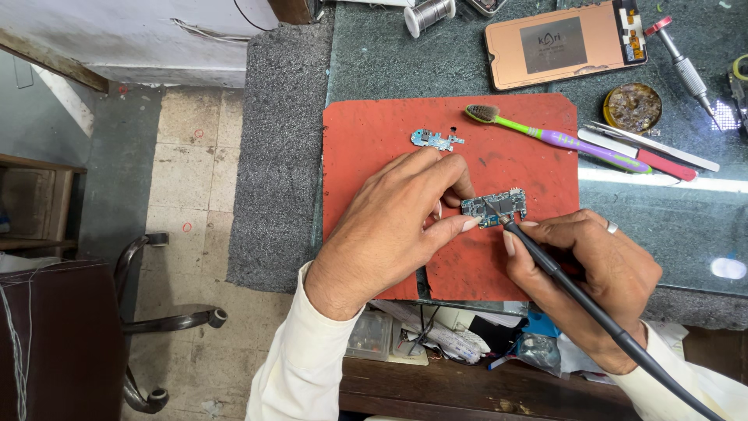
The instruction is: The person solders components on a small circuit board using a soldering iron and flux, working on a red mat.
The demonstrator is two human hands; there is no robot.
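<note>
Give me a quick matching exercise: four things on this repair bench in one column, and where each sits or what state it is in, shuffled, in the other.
Things:
1. small blue-green circuit board
2. green and purple toothbrush
3. round brass tin of flux
4. silver wire spool

Places or states:
A. at the far edge of the dark bench top
B. pinned by the left hand on the red mat
C. on the glass just right of the mat
D. bristle end on the mat, handle reaching off its right edge

Pairs: 1-B, 2-D, 3-C, 4-A
</note>
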